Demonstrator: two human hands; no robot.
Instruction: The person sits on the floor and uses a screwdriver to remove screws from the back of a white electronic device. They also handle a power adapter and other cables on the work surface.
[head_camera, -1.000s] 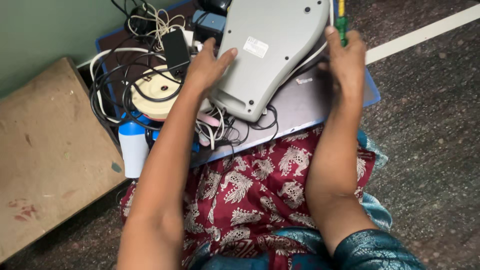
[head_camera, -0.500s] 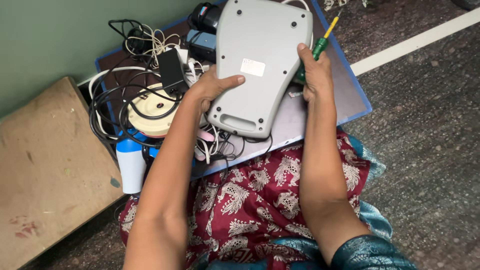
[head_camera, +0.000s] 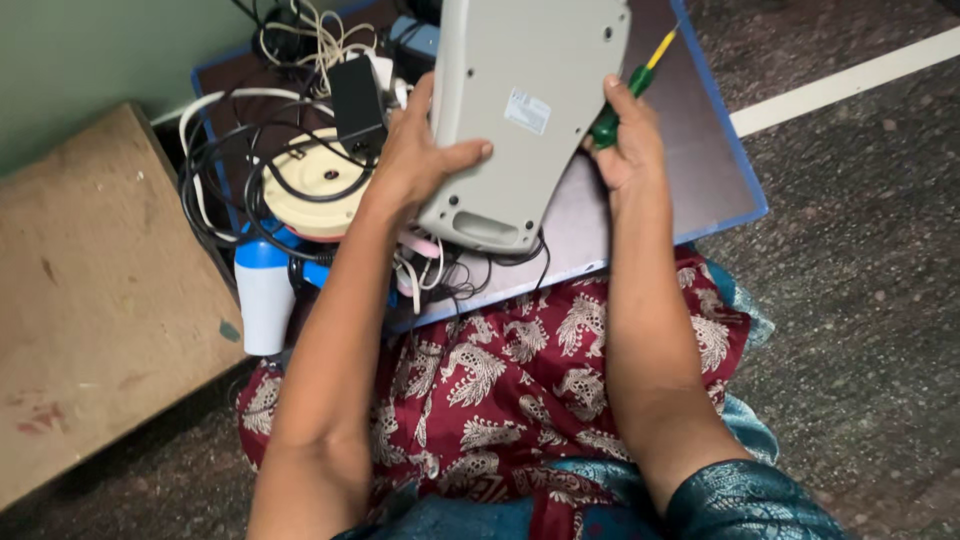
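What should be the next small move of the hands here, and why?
Probably, bring the tip of the green screwdriver to one of the small holes in the back of the grey casing. The left hand holds the casing's left edge with its back side up, and the right hand grips the screwdriver beside its right edge, tip pointing away from the casing.

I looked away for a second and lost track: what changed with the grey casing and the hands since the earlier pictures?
The grey plastic casing, back side up, has swung from slanted to nearly upright in the view. The left hand shifted its hold down that casing's left edge, thumb across the back. The right hand followed along the right edge. Unchanged: it still grips the green-handled screwdriver; the cream round device and black cables lie as before.
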